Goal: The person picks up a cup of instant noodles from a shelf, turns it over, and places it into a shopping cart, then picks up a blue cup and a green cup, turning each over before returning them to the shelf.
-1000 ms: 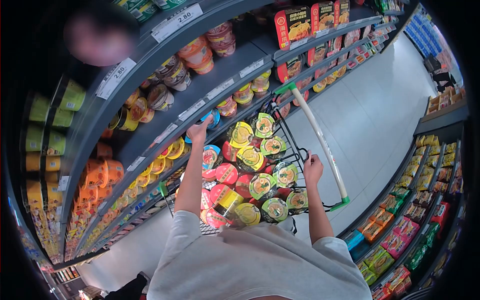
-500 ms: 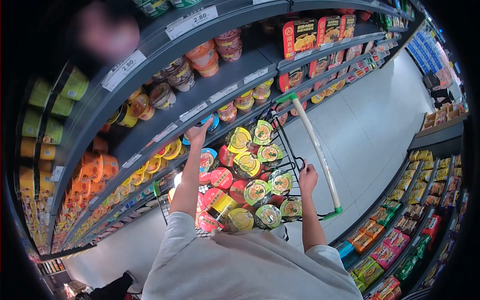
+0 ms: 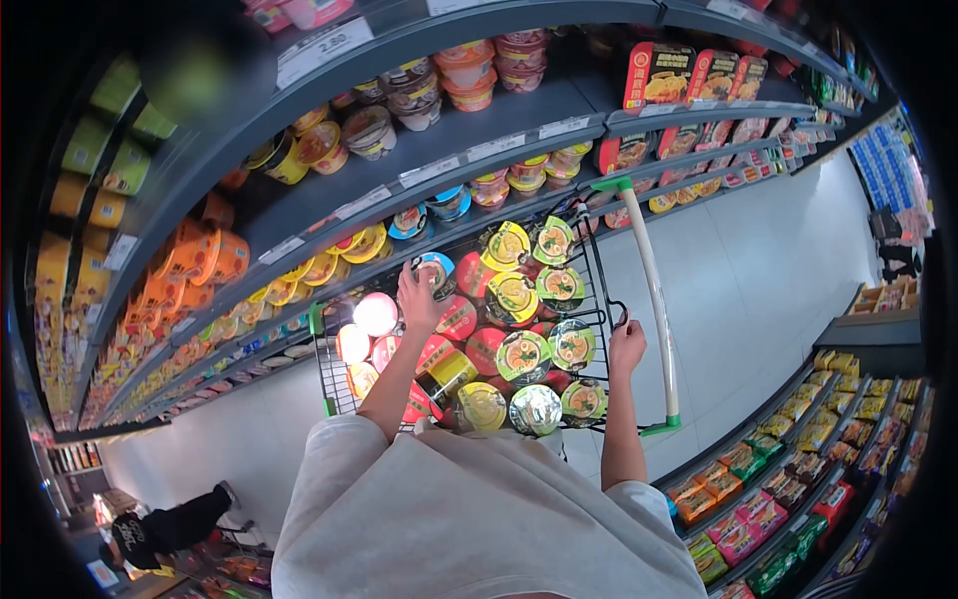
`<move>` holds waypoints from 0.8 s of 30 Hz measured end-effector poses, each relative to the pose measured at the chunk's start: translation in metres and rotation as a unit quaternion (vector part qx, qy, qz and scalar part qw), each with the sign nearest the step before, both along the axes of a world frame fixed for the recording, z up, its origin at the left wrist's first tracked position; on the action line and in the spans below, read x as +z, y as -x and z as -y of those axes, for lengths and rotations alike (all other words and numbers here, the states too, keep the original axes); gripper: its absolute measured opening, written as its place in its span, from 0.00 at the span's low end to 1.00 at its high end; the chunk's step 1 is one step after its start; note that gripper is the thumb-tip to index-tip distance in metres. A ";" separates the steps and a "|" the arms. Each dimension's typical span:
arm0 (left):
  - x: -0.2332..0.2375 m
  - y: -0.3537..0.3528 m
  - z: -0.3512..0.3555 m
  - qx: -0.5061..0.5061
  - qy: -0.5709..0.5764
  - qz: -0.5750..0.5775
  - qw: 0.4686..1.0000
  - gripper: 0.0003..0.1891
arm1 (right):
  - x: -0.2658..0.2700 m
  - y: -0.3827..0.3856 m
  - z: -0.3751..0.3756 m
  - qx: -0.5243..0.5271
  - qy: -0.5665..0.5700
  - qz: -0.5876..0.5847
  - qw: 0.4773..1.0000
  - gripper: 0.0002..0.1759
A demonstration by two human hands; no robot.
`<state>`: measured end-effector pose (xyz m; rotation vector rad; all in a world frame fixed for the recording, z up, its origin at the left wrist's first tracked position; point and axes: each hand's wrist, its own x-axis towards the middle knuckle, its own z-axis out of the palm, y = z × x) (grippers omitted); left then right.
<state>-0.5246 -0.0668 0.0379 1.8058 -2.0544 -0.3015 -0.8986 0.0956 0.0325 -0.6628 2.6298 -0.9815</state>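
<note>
- Left hand (image 3: 417,298), fingers part-open and curved, lies over the near left side of a blue-rimmed cup (image 3: 435,268) at the far side of the cart (image 3: 316,319); whether it grips or merely touches, I cannot tell
- Right hand (image 3: 627,345) is closed at a black loop (image 3: 618,302) on the cart's right side, just left of the pale push bar (image 3: 658,290), presumably to steady the cart
- Yellow-lidded cups (image 3: 506,246), green-lidded cups (image 3: 524,356) and red cups (image 3: 487,351) crowd the cart, many lids up, packed so that neighbours likely stop each other sliding
- Beyond stands a dark shelf (image 3: 559,85), price labels (image 3: 429,172) along its lip
- Smooth grey floor (image 3: 758,260) stretches far right; bright packets (image 3: 738,459) fill a rack near right; near left, a person in dark clothing (image 3: 170,527)
</note>
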 end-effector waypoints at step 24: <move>0.046 -0.089 -0.118 0.084 -0.185 -0.745 0.635 0.24 | 0.086 -0.102 -0.010 0.088 0.352 0.077 0.929 0.07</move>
